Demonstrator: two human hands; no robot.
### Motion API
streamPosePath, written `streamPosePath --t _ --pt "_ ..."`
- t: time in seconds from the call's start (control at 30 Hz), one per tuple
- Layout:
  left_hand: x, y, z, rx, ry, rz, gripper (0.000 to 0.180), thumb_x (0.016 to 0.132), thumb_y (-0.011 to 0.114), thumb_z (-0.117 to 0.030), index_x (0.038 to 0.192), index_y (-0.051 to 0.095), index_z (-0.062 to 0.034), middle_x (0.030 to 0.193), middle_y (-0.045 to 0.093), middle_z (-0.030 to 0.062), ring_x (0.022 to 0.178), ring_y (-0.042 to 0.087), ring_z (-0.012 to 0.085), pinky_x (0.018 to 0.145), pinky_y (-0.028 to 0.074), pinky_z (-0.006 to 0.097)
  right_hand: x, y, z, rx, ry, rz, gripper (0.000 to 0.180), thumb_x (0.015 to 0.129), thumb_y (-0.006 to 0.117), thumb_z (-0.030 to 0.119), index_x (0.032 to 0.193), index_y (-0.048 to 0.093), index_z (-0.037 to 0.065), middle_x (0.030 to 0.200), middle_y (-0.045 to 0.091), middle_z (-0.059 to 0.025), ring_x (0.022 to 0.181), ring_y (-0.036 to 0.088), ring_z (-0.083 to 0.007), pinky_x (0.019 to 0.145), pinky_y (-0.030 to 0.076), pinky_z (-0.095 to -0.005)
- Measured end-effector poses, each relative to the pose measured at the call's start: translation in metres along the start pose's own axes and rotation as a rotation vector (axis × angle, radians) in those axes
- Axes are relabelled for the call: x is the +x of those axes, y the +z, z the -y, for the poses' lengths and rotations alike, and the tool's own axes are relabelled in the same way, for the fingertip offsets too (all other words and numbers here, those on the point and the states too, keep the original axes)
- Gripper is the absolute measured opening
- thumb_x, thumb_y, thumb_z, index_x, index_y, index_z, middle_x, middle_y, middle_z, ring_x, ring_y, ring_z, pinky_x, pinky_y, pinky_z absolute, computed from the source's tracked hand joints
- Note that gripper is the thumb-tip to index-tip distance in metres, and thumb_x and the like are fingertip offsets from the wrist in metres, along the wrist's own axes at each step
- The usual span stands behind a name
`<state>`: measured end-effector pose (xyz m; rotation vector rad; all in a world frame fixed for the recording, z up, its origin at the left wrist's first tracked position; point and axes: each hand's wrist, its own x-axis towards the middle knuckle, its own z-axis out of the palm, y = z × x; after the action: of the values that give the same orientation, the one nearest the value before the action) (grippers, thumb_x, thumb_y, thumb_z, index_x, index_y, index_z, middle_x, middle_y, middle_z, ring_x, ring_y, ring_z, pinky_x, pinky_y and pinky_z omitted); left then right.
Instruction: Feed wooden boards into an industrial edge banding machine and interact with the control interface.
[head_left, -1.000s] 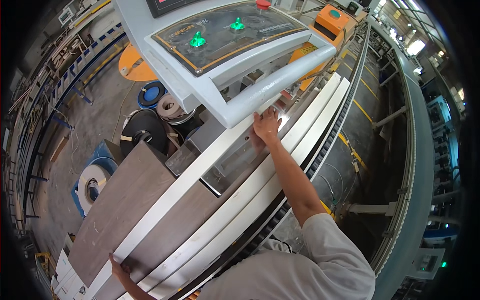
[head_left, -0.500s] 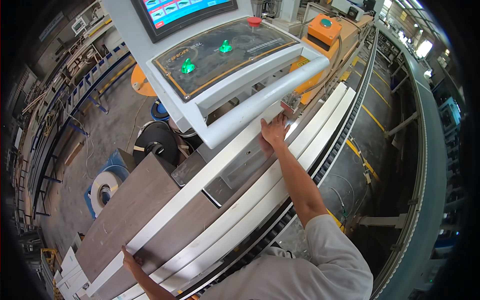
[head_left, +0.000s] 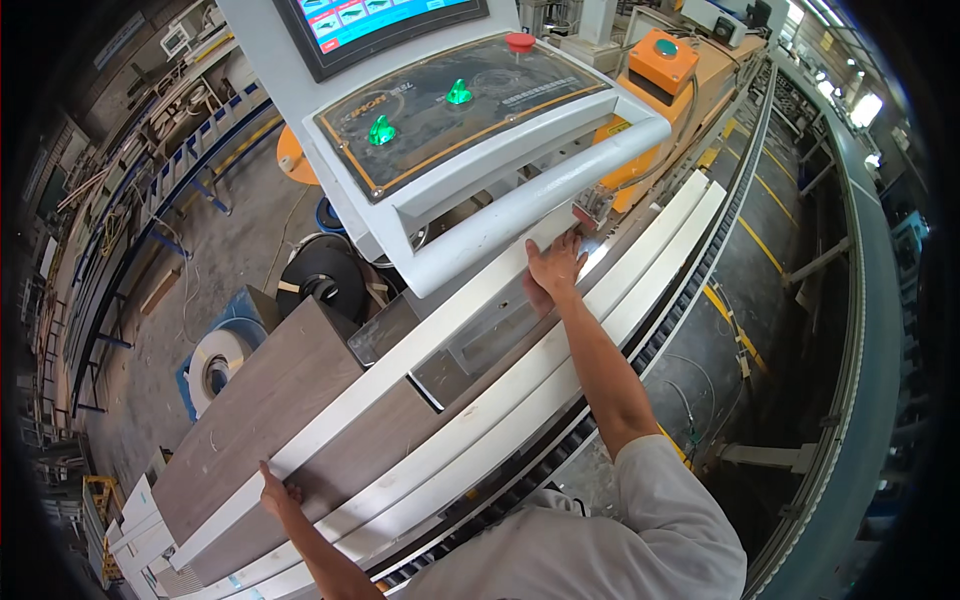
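A long, narrow white board [head_left: 385, 365] lies diagonally across a brown wood-grain surface and runs under the control panel toward the machine. Near its lower end my left hand [head_left: 280, 490] grips it, thumb on the top and the other fingers curled at the near side. Further along, my right hand [head_left: 556, 268] rests against the board's near side with fingers stretched out, close to a reddish metal part [head_left: 590, 212] of the machine. Two more white boards [head_left: 520, 385] lie side by side between the brown surface and my body.
Above the work hangs a control panel [head_left: 450, 115] with a screen, green knobs, a red button and a thick grey handle [head_left: 540, 205]. An orange box [head_left: 662, 62] with a green button stands beyond. Rolls of edging strip [head_left: 215, 365] sit at left; a roller track [head_left: 650, 310] runs at right.
My left hand has moved a little forward along the brown surface, toward the machine. My right hand stays near the same machine part. The whole view has shifted slightly.
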<state>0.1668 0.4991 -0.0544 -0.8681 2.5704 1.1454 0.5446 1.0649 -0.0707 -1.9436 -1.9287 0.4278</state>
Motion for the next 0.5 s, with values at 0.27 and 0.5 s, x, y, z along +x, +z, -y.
streamPosePath --t 0.27,0.5 --pt "-0.080 -0.004 0.004 0.587 0.637 -0.116 0.080 0.078 0.068 -0.074 0.087 0.063 0.0056 0.069 0.065 0.0153 0.062 0.067 0.0302 0.053 0.052 0.045 0.002 0.000 -0.006 0.032 0.007 0.016 0.096 0.091 0.050 0.063 0.151 0.032 -0.010 0.163 0.025 -0.0227 0.153 0.018 -0.0371 0.123 0.008 -0.0556" --pt "-0.048 0.001 0.003 0.671 1.649 0.016 0.086 0.075 0.080 -0.053 0.134 0.048 0.0013 0.133 0.051 0.0219 0.126 0.044 0.0436 0.112 0.032 0.054 0.001 0.005 -0.006 -0.004 -0.033 -0.021 0.098 0.091 0.047 0.066 0.152 0.032 -0.008 0.163 0.023 -0.0229 0.153 0.016 -0.0374 0.123 0.007 -0.0561"
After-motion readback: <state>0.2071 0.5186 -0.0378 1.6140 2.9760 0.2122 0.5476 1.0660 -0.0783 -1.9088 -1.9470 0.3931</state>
